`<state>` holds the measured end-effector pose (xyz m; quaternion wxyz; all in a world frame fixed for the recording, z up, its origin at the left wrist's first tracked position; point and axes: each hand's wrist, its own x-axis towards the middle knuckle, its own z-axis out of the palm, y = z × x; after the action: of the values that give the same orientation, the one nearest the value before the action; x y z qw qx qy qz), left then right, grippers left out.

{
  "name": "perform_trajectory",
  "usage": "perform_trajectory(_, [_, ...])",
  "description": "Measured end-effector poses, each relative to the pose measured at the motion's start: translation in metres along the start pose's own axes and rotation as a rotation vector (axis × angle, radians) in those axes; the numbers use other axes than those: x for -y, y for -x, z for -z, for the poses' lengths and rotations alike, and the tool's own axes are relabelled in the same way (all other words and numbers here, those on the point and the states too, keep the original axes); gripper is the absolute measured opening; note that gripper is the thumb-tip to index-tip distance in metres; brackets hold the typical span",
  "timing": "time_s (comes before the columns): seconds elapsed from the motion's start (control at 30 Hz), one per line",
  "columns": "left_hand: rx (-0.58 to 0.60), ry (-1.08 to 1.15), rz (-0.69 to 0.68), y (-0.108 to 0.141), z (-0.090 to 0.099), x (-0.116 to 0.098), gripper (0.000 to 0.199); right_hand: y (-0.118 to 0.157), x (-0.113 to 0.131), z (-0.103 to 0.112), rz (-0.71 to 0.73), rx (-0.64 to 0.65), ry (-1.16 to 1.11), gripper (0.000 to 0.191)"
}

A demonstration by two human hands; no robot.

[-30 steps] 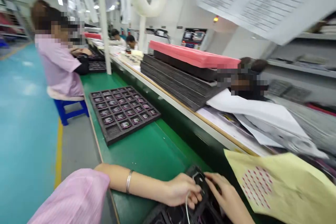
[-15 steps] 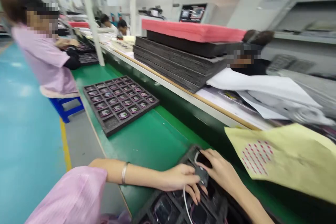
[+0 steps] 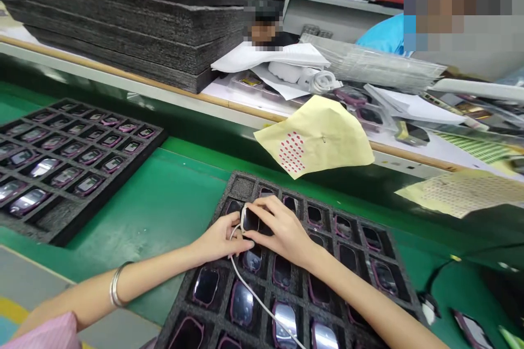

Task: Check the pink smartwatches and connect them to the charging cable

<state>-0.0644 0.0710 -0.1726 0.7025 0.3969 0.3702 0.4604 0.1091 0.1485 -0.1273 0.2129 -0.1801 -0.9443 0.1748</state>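
Note:
My right hand point(image 3: 282, 232) pinches a small watch-like device point(image 3: 250, 219) by its edges; it has a black screen and a pale rim. My left hand point(image 3: 225, 237) is closed close against the device's left side, with a thin white cable point(image 3: 245, 282) running from its fingers down across the tray. What the left fingertips press on behind the device is hidden. Both hands are above a black foam tray point(image 3: 240, 188), whose compartments hold several purple-framed dark-screened devices point(image 3: 242, 302). The compartment at its far left corner is bare.
A second foam tray point(image 3: 55, 215) with similar devices lies left on the green bench point(image 3: 172, 196). Yellow sheets point(image 3: 323, 142) hang from the shelf edge ahead. Black foam sheets point(image 3: 164, 32) are stacked on the shelf. A cable plug point(image 3: 429, 308) and a loose purple-framed piece point(image 3: 472, 330) lie right. Two people sit beyond.
My view has swung to the right and down, bringing more of the near tray into sight. The dark piece my left hand held no longer shows; my right hand now pinches the pale-rimmed device.

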Motion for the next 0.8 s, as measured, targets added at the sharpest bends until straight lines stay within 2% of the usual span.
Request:
perform_trajectory(0.13, [-0.001,-0.085,-0.063,0.001,-0.003,-0.004,0.044,-0.005,0.000,0.004,0.050,0.094,0.084,0.038])
perform_trajectory(0.23, [-0.038,-0.153,-0.061,0.001,-0.004,-0.005,0.043,-0.006,-0.003,0.003,0.067,0.111,0.071,0.038])
perform_trajectory(0.37, [-0.093,-0.199,-0.045,0.000,-0.002,-0.001,0.041,0.000,-0.010,-0.015,0.080,0.018,-0.057,0.041])
perform_trajectory(0.53, [-0.080,-0.203,0.003,0.004,-0.001,-0.002,0.044,0.012,-0.011,-0.037,0.071,-0.162,-0.224,0.044])
perform_trajectory(0.7, [-0.084,-0.192,0.017,0.012,-0.005,-0.003,0.042,0.017,-0.001,-0.041,0.061,-0.216,-0.314,0.047])
perform_trajectory(0.8, [-0.104,-0.213,-0.047,0.015,-0.006,0.000,0.033,0.018,0.002,-0.042,0.060,-0.226,-0.339,0.047])
